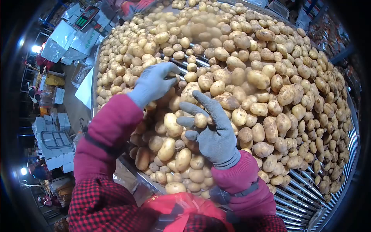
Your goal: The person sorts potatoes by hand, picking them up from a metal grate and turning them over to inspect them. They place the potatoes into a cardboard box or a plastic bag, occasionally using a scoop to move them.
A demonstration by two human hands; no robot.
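Potatoes (286,123) lie heaped over a slatted metal table. My left hand (155,83), in a grey glove, reaches into the heap at the upper left, its fingers curled over potatoes beside a gap of bare slats; a small potato seems to be at its fingertips, though what it grips is mostly hidden. Nearer the middle, my right hand (212,129), also gloved in grey, is raised palm up with its fingers spread, and a small potato (200,120) rests among them. Larger potatoes (166,149) are gathered below and between the hands.
Metal slats (301,193) show at the lower right. White boxes (63,38) and a scale with a lit display (85,17) stand at the upper left. Another person's red-gloved hand (135,5) is at the top edge. More people and boxes appear at the far left.
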